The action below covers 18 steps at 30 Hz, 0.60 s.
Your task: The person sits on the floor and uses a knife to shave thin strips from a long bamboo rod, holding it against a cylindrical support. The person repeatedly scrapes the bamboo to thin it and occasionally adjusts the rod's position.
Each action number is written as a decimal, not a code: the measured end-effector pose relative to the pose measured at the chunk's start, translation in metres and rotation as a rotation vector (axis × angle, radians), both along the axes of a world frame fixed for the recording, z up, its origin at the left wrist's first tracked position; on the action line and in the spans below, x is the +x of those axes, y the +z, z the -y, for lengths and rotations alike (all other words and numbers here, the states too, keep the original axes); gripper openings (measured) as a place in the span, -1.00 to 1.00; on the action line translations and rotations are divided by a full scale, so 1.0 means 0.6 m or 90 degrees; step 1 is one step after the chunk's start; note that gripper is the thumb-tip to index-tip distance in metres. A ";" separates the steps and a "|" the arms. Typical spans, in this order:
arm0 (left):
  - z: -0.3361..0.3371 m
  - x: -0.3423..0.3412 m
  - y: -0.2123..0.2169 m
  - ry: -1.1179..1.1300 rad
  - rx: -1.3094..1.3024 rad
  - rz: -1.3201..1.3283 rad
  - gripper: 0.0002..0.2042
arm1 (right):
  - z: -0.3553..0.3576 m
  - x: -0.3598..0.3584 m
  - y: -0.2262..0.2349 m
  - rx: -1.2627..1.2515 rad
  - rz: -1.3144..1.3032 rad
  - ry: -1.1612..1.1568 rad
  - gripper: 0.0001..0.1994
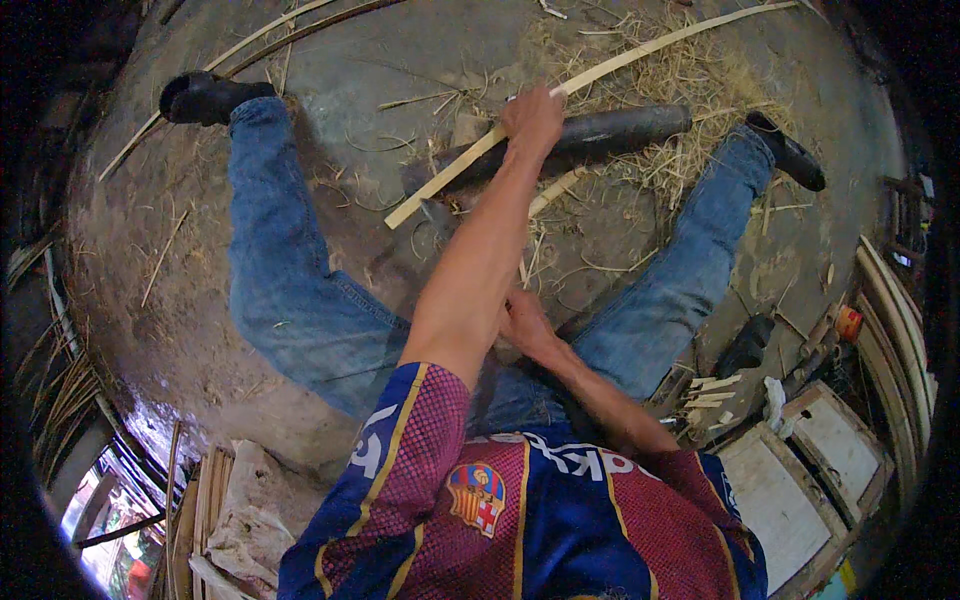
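Both hands work: left hand [533,118] grips the bamboo strip [560,95]; right hand [525,322] (half hidden) unreadable.

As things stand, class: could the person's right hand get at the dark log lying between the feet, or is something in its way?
Probably yes. The right hand sits low by the lap, partly hidden behind the left forearm, which stretches to the bamboo strip. The dark log lies open on the floor beyond; that forearm is the only hindrance.

My left hand [532,118] sits ahead on a long strip [590,80] that crosses over a pipe [610,130] lying between my legs. My right hand [525,322] is nearer my body. Boxes [800,470] stand at my right, behind the right leg [680,270].
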<state>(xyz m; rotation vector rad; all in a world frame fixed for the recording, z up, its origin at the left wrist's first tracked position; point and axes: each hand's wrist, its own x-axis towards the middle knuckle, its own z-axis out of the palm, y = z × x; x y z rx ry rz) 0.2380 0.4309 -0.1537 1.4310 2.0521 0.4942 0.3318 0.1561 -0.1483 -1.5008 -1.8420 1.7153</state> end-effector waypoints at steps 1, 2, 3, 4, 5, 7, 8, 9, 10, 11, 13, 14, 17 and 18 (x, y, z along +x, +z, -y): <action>0.007 -0.005 -0.012 -0.017 0.001 -0.014 -0.66 | -0.005 -0.002 0.002 0.020 0.013 -0.006 -0.69; 0.011 -0.010 -0.024 -0.017 0.010 -0.018 -0.66 | -0.013 -0.006 0.003 0.039 0.027 -0.011 -0.70; 0.018 -0.013 -0.032 -0.018 0.018 -0.022 -0.65 | -0.022 -0.008 -0.004 0.038 0.021 -0.035 -0.71; 0.025 -0.012 -0.034 -0.023 0.023 -0.024 -0.65 | -0.036 -0.010 -0.014 0.035 0.016 -0.061 -0.72; 0.027 -0.007 -0.035 -0.012 0.052 -0.037 -0.66 | -0.048 -0.012 -0.023 0.031 0.012 -0.087 -0.72; 0.031 -0.002 -0.032 0.010 0.107 -0.065 -0.66 | -0.075 -0.021 -0.009 0.061 -0.026 -0.129 -0.69; 0.032 -0.002 -0.029 0.014 0.095 -0.067 -0.67 | -0.091 -0.027 0.003 0.078 -0.046 -0.149 -0.67; 0.033 -0.001 -0.024 0.018 0.084 -0.070 -0.68 | -0.102 -0.030 0.009 0.081 -0.022 -0.134 -0.67; 0.033 -0.001 -0.021 0.021 0.073 -0.072 -0.69 | -0.112 -0.032 0.016 0.085 0.002 -0.118 -0.67; 0.032 -0.001 -0.023 0.025 0.093 -0.075 -0.69 | -0.118 -0.035 0.019 0.088 0.026 -0.103 -0.67; 0.035 0.000 -0.028 0.032 0.131 -0.078 -0.70 | -0.116 -0.036 0.006 0.047 -0.040 -0.146 -0.70; 0.034 0.002 -0.031 0.026 0.117 -0.085 -0.70 | -0.113 -0.036 0.000 0.026 -0.073 -0.167 -0.71; 0.046 0.006 -0.033 0.021 0.086 -0.094 -0.71 | -0.104 -0.019 0.017 -0.056 0.002 -0.157 -0.66; 0.045 0.004 -0.034 0.026 0.099 -0.094 -0.71 | -0.106 -0.016 0.015 -0.050 0.018 -0.110 -0.65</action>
